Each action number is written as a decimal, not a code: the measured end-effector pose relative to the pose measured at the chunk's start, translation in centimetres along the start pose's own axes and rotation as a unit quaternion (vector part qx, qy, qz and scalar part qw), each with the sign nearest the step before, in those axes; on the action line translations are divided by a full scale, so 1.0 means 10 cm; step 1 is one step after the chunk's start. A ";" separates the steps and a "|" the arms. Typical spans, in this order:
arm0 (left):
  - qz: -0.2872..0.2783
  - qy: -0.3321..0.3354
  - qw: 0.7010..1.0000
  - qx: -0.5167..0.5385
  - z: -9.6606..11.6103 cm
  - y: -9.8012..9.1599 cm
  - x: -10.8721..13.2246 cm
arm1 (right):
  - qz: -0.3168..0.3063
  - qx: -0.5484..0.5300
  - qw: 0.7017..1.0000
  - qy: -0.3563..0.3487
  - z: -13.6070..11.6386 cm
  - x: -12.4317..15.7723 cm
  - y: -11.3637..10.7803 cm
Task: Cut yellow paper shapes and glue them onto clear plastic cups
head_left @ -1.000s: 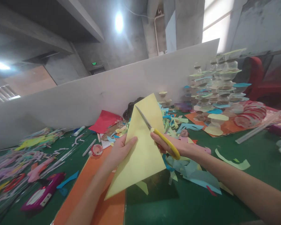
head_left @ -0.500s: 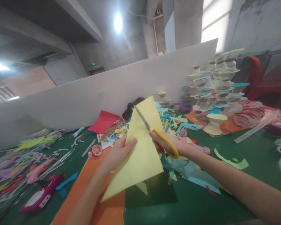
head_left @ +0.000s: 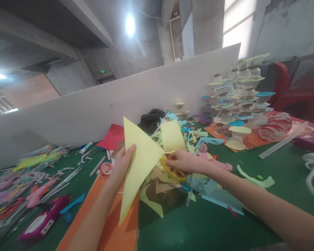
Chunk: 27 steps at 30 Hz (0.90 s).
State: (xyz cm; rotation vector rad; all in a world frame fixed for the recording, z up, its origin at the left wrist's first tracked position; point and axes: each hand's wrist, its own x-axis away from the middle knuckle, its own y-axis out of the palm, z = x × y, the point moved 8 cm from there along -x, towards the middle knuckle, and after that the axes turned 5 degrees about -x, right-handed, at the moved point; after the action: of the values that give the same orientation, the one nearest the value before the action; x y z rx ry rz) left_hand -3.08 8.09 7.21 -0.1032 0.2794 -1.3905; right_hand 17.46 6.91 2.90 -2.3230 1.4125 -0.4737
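Note:
My left hand [head_left: 121, 165] pinches a pale yellow paper triangle [head_left: 137, 164] by its left edge and holds it up above the orange sheet [head_left: 112, 230]. My right hand [head_left: 184, 162] is closed round the yellow handles of a pair of scissors [head_left: 171, 170], lowered just right of the triangle; the blades are hidden behind the paper. A smaller yellow piece [head_left: 172, 136], cut free, stands tilted among the scraps behind my right hand.
Coloured paper scraps [head_left: 199, 139] litter the green table [head_left: 225, 223]. A white partition [head_left: 120, 101] runs along the back. Stacked clear cups with paper discs [head_left: 238, 101] stand right. A tape roll [head_left: 106, 168], glue stick [head_left: 86, 147] and a magenta tool [head_left: 43, 221] lie left.
The scissors finished cutting through the yellow sheet. It is now two pieces: my left hand carried the triangle leftward, the smaller piece dropped behind, and my right hand lowered the scissors.

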 end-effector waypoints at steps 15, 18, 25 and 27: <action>0.007 0.029 0.999 0.044 -0.12 0.11 -0.04 | 0.176 -0.022 0.981 -0.080 -0.34 0.22 -0.28; -0.002 0.037 0.999 0.039 -0.11 0.15 -0.02 | 0.126 -0.149 0.979 -0.055 -0.24 0.15 -0.21; 0.036 0.081 0.995 0.037 -0.06 0.10 -0.07 | 0.180 -0.185 0.964 -0.060 -0.16 0.11 -0.36; 0.020 0.099 0.995 0.023 -0.05 0.13 -0.07 | 0.203 -0.185 0.960 -0.060 -0.13 0.11 -0.40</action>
State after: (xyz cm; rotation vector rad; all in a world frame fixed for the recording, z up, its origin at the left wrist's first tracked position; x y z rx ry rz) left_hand -2.10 9.09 6.50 0.0774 0.4117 -1.3689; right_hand 20.41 7.42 6.02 -2.1851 1.9863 0.0567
